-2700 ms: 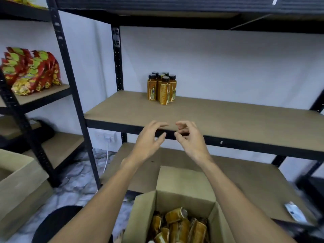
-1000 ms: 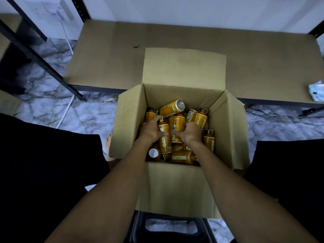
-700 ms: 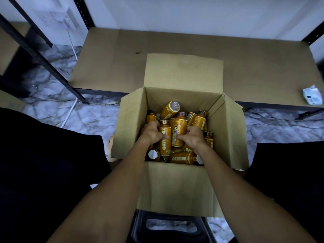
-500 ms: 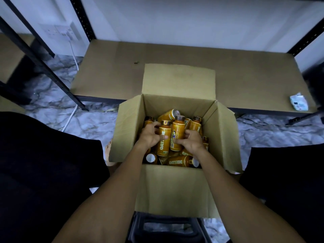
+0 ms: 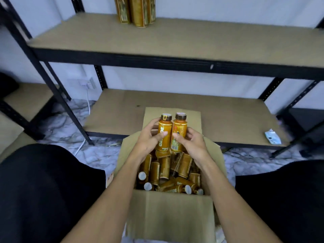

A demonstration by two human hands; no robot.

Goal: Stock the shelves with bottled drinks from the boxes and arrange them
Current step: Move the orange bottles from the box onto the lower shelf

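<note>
Lifting: both hands are up out of the cardboard box (image 5: 171, 213), one bottle each. Half a second back they were down in the pile, just taking hold.
Left hand (image 5: 146, 141): fingers and thumb wrapped round the left bottle (image 5: 164, 132).
Right hand (image 5: 191, 142): wrapped round the right bottle (image 5: 179, 132), barcode toward me.
Held pair: upright, caps up, side by side and touching, over the open box and below the middle shelf (image 5: 175, 37).
View: camera has tipped up from the box, so the stocked cluster (image 5: 135, 11) at the back of the middle shelf is in sight again.
Meaning: I judge the pick done and the carry begun. Setting the pair beside the cluster comes next.
Count, in hand: two.
Count, on shelf: three bottle bodies show, tops cut off by the frame edge. More may stand behind.
Count, in box: loose bottles (image 5: 168, 172) in a jumble, roughly a dozen visible, exact number not readable.
Count, boxes: one.
Other: one white packet (image 5: 272, 136) on the lower shelf (image 5: 219, 116), right end.
</note>
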